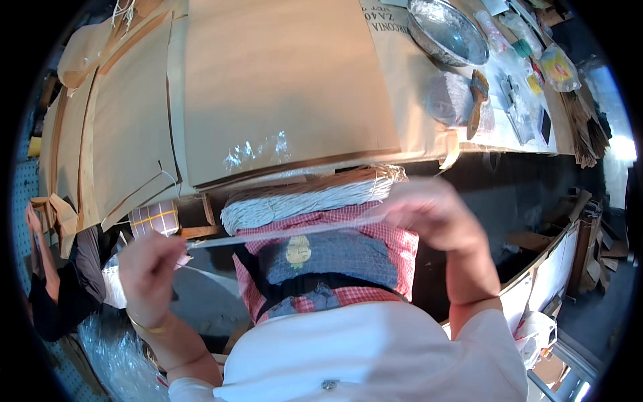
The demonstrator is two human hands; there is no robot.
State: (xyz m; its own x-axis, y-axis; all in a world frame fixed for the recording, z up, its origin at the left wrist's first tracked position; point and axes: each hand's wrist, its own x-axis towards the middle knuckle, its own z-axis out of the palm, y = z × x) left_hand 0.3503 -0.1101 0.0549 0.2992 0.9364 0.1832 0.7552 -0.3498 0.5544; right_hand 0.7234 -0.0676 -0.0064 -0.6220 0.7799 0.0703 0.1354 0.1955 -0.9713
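Note:
A thin white cord (288,233) is stretched almost level across my lap, between my two hands. My left hand (151,268) is closed around its left end, with a thin yellow band on the wrist. At the other end, my right hand (429,213) is closed on the cord and blurred by motion. Beneath the cord lies a thick bundle of whitish twisted cords (301,201), tied round and resting on the red checked cloth (398,258) over my lap. A blue patch of cloth (348,254) with a pale motif covers the middle of the lap.
In front is a table with large brown paper sheets (281,80), one with a shiny patch near its front edge. A metal bowl (449,33), a paste brush (477,100) and a phone (544,126) lie at the right. Clear plastic wrap (120,355) is at lower left.

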